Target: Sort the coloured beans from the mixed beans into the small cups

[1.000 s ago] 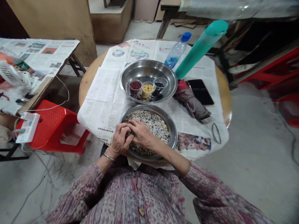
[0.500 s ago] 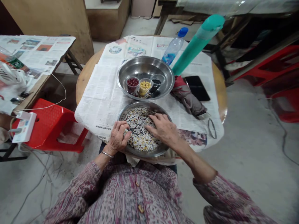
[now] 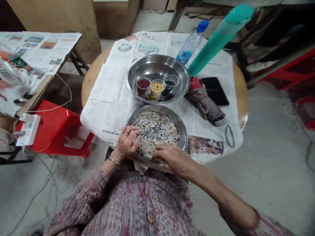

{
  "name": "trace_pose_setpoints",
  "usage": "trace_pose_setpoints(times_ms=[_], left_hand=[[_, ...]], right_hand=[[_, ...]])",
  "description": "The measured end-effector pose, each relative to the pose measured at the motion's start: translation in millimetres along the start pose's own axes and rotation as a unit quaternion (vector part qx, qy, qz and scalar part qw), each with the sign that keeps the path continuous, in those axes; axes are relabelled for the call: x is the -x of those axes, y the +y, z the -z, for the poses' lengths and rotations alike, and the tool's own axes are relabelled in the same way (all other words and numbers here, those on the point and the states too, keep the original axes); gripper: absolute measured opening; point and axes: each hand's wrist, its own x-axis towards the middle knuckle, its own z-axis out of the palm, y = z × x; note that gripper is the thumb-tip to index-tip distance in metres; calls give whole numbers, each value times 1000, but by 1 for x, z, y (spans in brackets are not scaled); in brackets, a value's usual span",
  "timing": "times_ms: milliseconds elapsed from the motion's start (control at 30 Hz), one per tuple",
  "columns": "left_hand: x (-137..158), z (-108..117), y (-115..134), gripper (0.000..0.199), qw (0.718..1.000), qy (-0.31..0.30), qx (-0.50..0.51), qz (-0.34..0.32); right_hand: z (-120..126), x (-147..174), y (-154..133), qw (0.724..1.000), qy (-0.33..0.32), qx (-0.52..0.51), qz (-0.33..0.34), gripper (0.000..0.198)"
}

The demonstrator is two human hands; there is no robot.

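Observation:
A steel pan (image 3: 182, 132) full of mixed beans (image 3: 157, 127) sits at the near edge of a round table. My left hand (image 3: 126, 142) rests on the pan's left rim, fingers curled into the beans. My right hand (image 3: 171, 157) lies over the near rim, fingers bent and touching the beans. Behind it a second steel bowl (image 3: 152, 67) holds three small cups: red beans (image 3: 143, 84), yellow beans (image 3: 157, 88) and black beans (image 3: 169, 85). Whether either hand pinches any beans is hidden.
Newspaper (image 3: 110, 98) covers the table. A water bottle (image 3: 190, 44), a teal tube (image 3: 216, 37), a folded umbrella (image 3: 205, 105), a black phone (image 3: 216, 90) and a ring (image 3: 229, 135) lie to the right. A red stool (image 3: 55, 127) and a side table (image 3: 36, 59) stand to the left.
My right hand left my left hand, swept across the beans to the pan's middle, then drew back to the near rim. The left hand stayed at the left rim.

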Motion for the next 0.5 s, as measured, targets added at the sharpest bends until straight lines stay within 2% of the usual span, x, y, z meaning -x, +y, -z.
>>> trace_pose_setpoints(times_ms=[100,233,367,433,500], left_hand=[[-1,1,2,17,1000,9,6,-12],[-2,2,3,19,1000,10,5,-10],[-2,2,2,19,1000,12,8,-11],[-1,1,2,19,1000,15,9,-13],[-1,0,1,19,1000,16,9,-13]], right_hand=[[-4,-12,1,1000,-2,25,-4,21],[1,-34,16,989,119,41,-75,30],[4,-55,28,957,232,53,-167,36],[1,-65,27,952,249,53,-168,45],[-4,-72,21,962,242,36,-119,44]])
